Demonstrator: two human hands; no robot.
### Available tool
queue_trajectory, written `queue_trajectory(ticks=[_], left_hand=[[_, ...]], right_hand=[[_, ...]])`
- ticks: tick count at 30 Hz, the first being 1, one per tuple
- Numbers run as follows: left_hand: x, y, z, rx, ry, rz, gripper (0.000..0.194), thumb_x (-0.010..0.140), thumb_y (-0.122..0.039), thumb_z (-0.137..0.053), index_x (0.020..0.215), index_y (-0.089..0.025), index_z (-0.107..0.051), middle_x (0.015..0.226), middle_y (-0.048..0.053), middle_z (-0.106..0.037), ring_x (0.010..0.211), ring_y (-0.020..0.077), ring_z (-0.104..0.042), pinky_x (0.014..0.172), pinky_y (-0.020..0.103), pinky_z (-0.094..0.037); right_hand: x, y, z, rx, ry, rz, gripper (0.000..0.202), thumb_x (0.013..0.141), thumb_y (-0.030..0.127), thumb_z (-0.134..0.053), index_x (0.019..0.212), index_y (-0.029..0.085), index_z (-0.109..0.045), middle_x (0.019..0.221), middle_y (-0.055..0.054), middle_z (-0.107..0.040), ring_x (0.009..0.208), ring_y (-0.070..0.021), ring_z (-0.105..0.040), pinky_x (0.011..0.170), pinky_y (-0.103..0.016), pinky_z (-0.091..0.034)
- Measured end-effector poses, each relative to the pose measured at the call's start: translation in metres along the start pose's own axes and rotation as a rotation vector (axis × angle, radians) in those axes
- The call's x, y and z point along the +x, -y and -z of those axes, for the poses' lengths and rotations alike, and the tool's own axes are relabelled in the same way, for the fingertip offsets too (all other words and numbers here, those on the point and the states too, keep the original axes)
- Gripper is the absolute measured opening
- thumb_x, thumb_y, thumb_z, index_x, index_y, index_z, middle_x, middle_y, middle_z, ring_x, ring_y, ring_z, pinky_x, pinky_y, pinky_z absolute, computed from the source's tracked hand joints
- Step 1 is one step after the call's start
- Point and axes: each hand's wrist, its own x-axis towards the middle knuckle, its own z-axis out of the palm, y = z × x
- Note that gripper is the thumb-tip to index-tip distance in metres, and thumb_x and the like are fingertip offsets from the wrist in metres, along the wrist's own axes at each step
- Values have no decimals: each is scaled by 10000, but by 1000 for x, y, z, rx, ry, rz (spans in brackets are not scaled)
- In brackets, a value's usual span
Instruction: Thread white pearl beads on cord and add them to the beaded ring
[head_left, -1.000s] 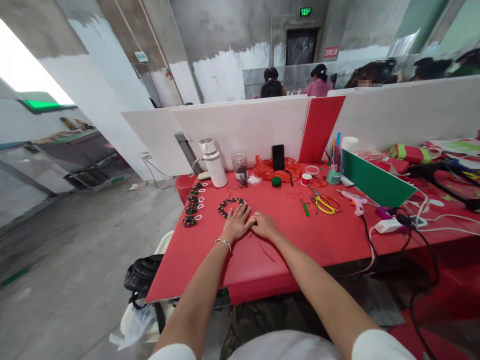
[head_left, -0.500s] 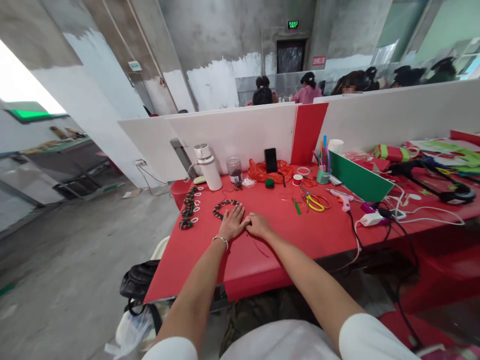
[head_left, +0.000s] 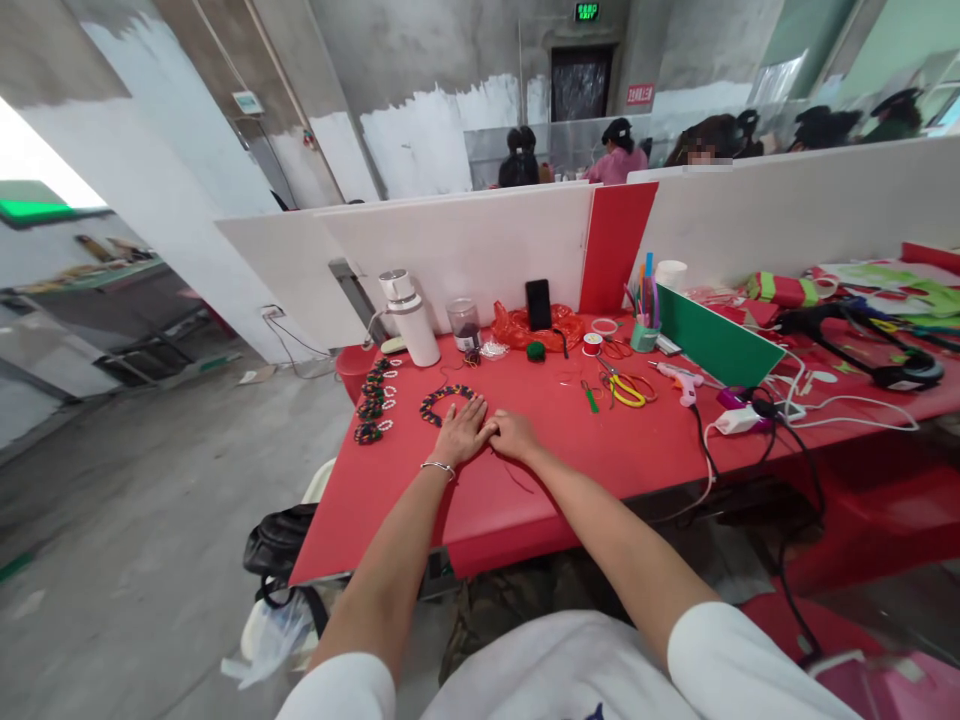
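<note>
Our left hand (head_left: 461, 432) lies flat across the edge of the braided ring (head_left: 430, 399), visible at its ten o'clock; our right hand (head_left: 514, 436) curls narrow, any hold we cannot tell. At twelve, a clear jar (head_left: 461, 313) holds dark contents (head_left: 468, 336); at two, a green cup (head_left: 645, 337) holds pens (head_left: 649, 280).

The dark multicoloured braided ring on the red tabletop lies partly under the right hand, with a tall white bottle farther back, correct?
Not quite: the head view shows the dark multicoloured braided ring partly under the left hand. It does lie on the red tabletop, with the tall white bottle farther back.
</note>
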Motion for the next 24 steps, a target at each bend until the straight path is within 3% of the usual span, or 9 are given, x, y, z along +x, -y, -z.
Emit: queue_trajectory(ticks=[5,9,11,15,24], left_hand=[[2,7,-2,-90,22,21,523,1039,-461,-397,1495,-259,-553,1623,126,-447,1526,304,-397,1234,630,-275],[4,22,-4,-259,-22,72,519,1067,-341,-264,1453,-235,-594,1531,121,-574,1457,253,-501,1223,529,-360],[4,27,-5,-330,-46,83,551,1072,-318,-207,1434,-227,-613,1481,119,-623,1420,236,-541,1215,494,-383],[2,27,-8,-337,-48,53,578,1077,-399,-203,1351,-220,-679,1530,104,-578,1471,255,-479,1246,540,-320],[1,23,-6,-386,-84,96,598,1080,-425,-201,1302,-197,-708,1500,104,-607,1448,243,-506,1251,523,-326]], right_hand=[[0,-4,-7,-7,-39,18,198,936,272,-605,943,209,-792,928,-56,-731,839,-188,-648,704,-273,-426],[-2,-6,-11,-18,-88,79,210,958,262,-600,994,207,-800,996,-79,-734,969,-211,-646,826,-295,-472],[-3,-7,-14,-11,-143,131,241,985,261,-571,1032,194,-798,1055,-98,-733,1029,-224,-634,889,-322,-485],[-2,-9,-18,31,-235,303,207,958,238,-630,1091,202,-785,1192,-91,-734,1084,-237,-621,964,-373,-502],[-3,-8,-20,1,-188,370,259,1002,299,-600,1167,199,-773,1306,-101,-725,1176,-241,-635,1027,-402,-490]])
